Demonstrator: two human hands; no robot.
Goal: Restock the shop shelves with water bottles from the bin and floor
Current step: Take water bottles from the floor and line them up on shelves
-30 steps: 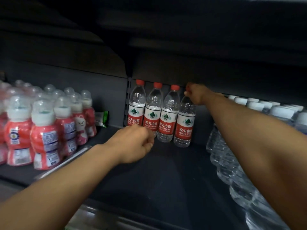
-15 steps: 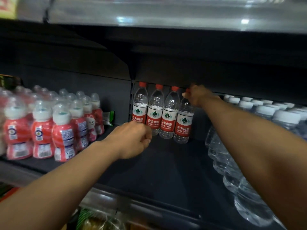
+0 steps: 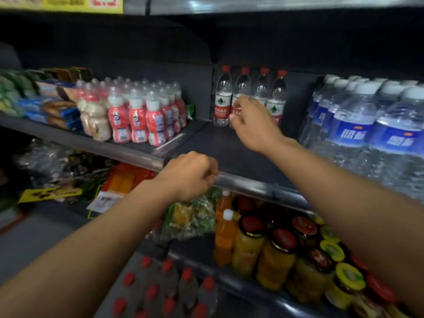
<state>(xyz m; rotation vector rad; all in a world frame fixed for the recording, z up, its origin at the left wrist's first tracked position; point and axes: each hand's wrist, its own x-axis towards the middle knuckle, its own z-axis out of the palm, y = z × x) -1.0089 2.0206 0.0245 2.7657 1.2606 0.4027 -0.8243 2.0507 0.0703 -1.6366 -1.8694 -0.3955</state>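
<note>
Head view: right hand (image 3: 253,123) hiding two red-capped water bottles' (image 3: 222,97) labels.

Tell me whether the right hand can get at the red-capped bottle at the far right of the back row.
Probably yes. The right hand hangs in front of that row, beside the far-right bottle, with bare shelf below and nothing between them. The blue-label water packs stand off to the right.

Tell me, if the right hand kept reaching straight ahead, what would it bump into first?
Most likely the red-label bottles at the back of the shelf. The right hand already overlaps the second one from the left, though depth is unclear.
</note>
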